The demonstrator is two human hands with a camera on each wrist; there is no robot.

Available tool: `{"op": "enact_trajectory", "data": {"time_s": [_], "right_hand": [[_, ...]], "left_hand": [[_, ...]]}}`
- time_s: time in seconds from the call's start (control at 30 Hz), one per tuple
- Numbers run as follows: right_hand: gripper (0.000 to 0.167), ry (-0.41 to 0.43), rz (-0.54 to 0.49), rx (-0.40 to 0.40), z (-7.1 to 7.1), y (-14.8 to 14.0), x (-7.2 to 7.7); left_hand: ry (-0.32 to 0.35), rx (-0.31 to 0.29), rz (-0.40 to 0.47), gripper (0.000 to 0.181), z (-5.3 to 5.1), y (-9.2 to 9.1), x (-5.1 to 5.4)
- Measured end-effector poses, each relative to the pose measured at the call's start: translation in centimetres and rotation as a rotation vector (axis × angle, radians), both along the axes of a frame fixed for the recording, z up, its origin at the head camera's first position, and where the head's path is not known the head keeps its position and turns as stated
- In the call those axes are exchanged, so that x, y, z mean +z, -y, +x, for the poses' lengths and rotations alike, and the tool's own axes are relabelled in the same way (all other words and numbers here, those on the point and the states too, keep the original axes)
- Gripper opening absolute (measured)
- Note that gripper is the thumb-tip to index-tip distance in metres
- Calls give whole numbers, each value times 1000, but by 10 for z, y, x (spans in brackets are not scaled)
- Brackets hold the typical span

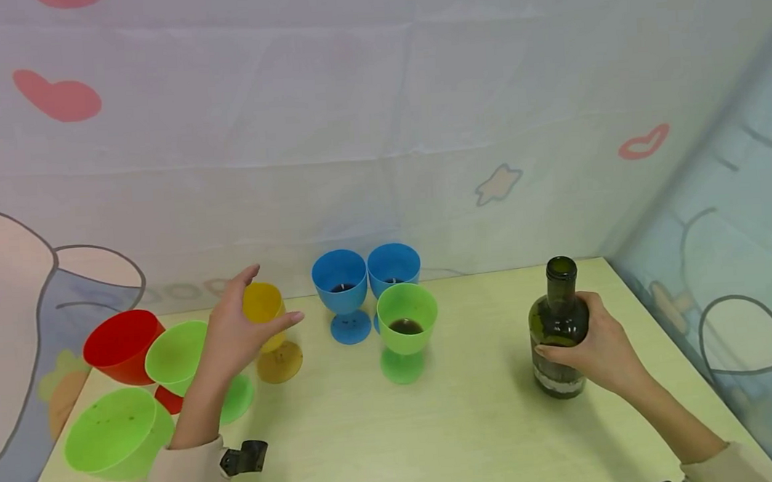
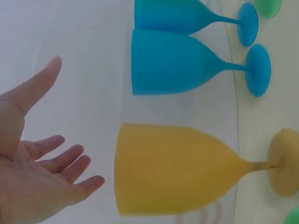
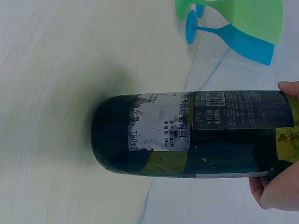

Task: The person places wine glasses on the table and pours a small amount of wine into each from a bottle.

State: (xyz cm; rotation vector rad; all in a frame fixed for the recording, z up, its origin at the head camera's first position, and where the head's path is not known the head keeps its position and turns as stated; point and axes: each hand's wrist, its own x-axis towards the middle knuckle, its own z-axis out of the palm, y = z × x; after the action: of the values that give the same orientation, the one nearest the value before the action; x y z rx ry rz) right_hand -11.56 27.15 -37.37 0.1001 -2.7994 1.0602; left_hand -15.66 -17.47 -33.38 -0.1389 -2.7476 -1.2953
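In the head view my left hand [image 1: 233, 333] is over the yellow goblet [image 1: 263, 306], thumb and fingers spread wide. The left wrist view shows that hand [image 2: 46, 163] beyond the rim of the yellow goblet [image 2: 173, 170], with a gap between them. My right hand [image 1: 601, 350] grips the dark green glass bottle [image 1: 559, 326] around its upper body; the bottle is upright. In the right wrist view the fingers [image 3: 282, 186] hold the labelled bottle [image 3: 159, 121] near its shoulder.
Two blue goblets [image 1: 339, 272] and a green goblet [image 1: 407, 309] with dark liquid inside stand mid-table. At the left are a red goblet [image 1: 124, 349], a green goblet [image 1: 177, 354] and another green cup [image 1: 117, 433]. A patterned cloth [image 1: 353, 112] hangs behind the table.
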Motion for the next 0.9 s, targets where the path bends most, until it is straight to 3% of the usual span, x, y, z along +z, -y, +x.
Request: {"op": "enact_trajectory", "data": {"time_s": [0.37,0.63,0.9], "right_hand": [[86,-4,3,11,0,1,0],[86,-9,5,18,0,2,-1],[86,-3,-2,16,0,2,0]], "left_hand": [[11,6,-42,93,-3,22,-2],[70,-8,-72,95,-10,27,-2],[87,-10,-92,92,-14,28,-4]]}}
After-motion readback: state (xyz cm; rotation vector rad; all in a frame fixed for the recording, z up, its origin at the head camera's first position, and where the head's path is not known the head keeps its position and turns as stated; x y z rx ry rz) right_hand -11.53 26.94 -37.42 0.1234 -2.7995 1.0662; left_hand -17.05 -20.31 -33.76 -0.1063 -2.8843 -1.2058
